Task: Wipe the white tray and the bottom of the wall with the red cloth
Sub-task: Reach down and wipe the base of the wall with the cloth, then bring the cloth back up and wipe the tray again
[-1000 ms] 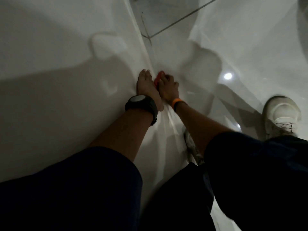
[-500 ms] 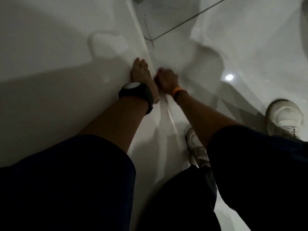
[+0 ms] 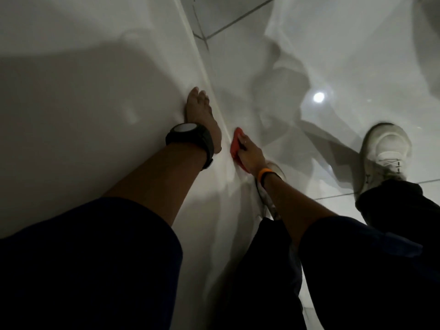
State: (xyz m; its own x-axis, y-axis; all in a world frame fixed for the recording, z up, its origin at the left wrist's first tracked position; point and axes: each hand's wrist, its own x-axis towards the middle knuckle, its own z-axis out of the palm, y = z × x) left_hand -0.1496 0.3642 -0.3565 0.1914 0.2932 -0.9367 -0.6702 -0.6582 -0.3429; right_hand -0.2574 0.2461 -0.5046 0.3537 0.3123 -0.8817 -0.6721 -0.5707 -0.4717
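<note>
My left hand [image 3: 199, 115], with a black watch on the wrist, lies flat and open against the white wall [image 3: 83, 96], fingers pointing away from me. Just right of it, my right hand [image 3: 250, 153], wearing an orange wristband, grips the red cloth [image 3: 235, 144] and presses it against the bottom strip of the wall [image 3: 207, 75] where it meets the glossy floor. Part of the cloth is hidden under my fingers. No white tray can be made out in this dim view.
Glossy white floor tiles [image 3: 333, 55] with dark grout lines stretch to the right, mirroring a ceiling light. My white shoe [image 3: 383, 151] stands on the floor at right; the other shoe [image 3: 266, 194] sits close to the wall under my right forearm. Dark sleeves and trousers fill the foreground.
My right hand has slid the red cloth back toward me along the wall's base, and more of the cloth now shows. My left hand stays flat on the wall.
</note>
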